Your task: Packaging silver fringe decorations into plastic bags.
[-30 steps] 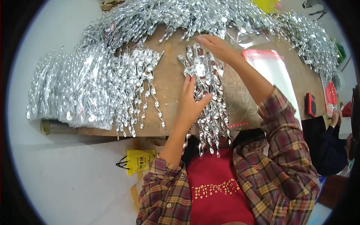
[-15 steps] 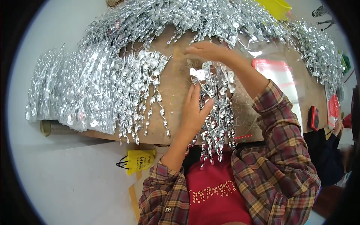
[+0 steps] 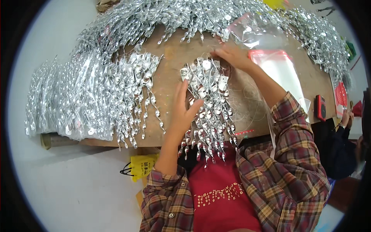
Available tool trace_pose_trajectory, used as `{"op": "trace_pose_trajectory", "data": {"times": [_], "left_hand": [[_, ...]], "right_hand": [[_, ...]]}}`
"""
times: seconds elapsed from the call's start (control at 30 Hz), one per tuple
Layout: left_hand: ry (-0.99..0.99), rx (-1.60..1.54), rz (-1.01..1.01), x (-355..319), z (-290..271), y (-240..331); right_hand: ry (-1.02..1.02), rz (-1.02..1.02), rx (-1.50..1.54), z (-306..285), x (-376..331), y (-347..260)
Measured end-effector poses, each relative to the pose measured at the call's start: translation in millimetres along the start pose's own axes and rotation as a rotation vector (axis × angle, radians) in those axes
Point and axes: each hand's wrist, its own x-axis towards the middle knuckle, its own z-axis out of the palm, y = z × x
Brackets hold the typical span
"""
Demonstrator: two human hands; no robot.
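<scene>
A bundle of twisted silver foil strips (image 3: 210,96) lies in front of me, its lower ends hanging over the table's near edge. My left hand (image 3: 183,104) rests along the bundle's left side, open, with the thumb apart from the fingers and touching the strips. At the bundle's upper end is my right hand (image 3: 232,56), its fingers bent and blurred close to the strip tops and thin threads; whether it grips anything is unclear. Just beyond it lies a crumpled clear plastic bag (image 3: 257,33) with a red edge.
On the left, another foil bunch (image 3: 137,89) lies beside a row of bagged strips (image 3: 69,96). A long silver heap (image 3: 174,17) lines the table's (image 3: 170,38) far side. Right are a red-topped stack of clear bags (image 3: 276,73), a red-black device (image 3: 320,108) and another person's hands (image 3: 347,118).
My right hand has moved down from above the bundle to its upper end, fingers now bent. The clear bag beyond it has changed shape. My left hand stays at the bundle's side.
</scene>
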Motion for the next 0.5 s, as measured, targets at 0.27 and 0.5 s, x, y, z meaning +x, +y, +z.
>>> {"op": "trace_pose_trajectory", "data": {"times": [0.27, 0.5], "left_hand": [[0.047, -0.126, -0.085, -9.4, 18.2, 4.9], [0.208, -0.002, -0.090, -16.7, 27.5, 6.8]], "right_hand": [[0.230, -0.044, 0.155, 13.6, -13.8, -7.6], [0.258, -0.273, -0.048, 36.2, -44.7, -27.2]]}}
